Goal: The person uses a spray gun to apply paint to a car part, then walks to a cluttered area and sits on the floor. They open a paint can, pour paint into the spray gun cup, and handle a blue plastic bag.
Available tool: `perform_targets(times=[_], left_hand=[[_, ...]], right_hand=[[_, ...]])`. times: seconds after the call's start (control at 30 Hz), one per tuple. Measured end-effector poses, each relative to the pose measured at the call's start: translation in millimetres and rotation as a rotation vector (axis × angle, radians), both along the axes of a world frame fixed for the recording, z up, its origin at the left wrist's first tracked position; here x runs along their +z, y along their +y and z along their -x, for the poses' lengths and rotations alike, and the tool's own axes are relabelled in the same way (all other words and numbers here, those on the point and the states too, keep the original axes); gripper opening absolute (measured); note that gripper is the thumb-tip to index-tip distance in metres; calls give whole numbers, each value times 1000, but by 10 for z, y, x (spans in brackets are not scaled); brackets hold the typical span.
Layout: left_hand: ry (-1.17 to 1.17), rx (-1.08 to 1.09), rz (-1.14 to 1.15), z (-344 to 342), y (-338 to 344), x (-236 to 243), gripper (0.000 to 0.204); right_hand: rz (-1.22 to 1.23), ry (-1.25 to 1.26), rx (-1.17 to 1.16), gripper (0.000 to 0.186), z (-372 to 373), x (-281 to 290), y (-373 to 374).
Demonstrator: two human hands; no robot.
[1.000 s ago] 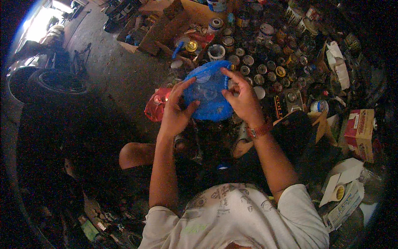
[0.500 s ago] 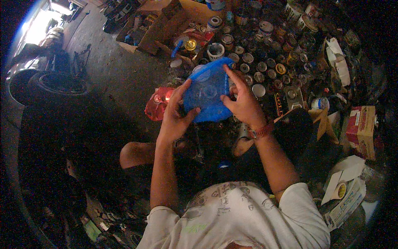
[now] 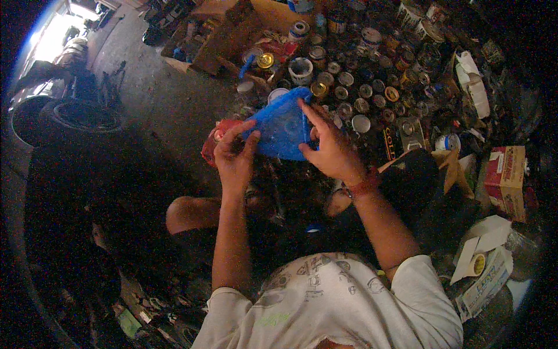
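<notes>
Between my hands is a translucent blue plastic piece (image 3: pixel 282 131), flat and roughly square with a thicker rim; whether it is a lid or a shallow tray I cannot tell. My left hand (image 3: pixel 234 157) pinches its left edge between fingers and thumb. On its right side, my right hand (image 3: pixel 334 145) grips the edge, with the index finger stretched up along the rim and the thumb lower down. The piece is held up tilted over the floor. A crumpled red object (image 3: pixel 212 142), partly hidden by my left hand, lies just behind it.
Many small jars and cans (image 3: pixel 363 104) crowd the floor ahead and to the right. Cardboard boxes (image 3: pixel 212 55) stand at the far left of them. A red and tan box (image 3: pixel 505 183) and an opened white carton (image 3: pixel 482 262) are on the right. A dark round rim (image 3: pixel 81 116) stands at left.
The blue plastic piece has shifted slightly left and tilted, so it looks narrower. My left fingers have changed from lying along its edge to pinching it. The right hand moved left with it.
</notes>
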State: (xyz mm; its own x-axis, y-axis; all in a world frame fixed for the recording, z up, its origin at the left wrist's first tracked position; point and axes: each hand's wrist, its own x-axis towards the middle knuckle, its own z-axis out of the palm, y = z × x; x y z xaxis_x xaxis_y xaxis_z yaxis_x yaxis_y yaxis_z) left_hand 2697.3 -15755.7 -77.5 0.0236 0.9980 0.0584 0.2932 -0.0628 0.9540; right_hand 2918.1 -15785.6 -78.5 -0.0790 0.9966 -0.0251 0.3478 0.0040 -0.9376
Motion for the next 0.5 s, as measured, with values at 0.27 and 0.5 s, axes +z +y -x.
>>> perform_targets(times=[0.27,0.5], left_hand=[[438,-430,229,168,-215,-908,55],[680,-512,143,152,-500,-1855,79]], right_hand=[[158,-183,-13,83,271,-1646,-383],[602,-227,46,81,551,-2718,-428]])
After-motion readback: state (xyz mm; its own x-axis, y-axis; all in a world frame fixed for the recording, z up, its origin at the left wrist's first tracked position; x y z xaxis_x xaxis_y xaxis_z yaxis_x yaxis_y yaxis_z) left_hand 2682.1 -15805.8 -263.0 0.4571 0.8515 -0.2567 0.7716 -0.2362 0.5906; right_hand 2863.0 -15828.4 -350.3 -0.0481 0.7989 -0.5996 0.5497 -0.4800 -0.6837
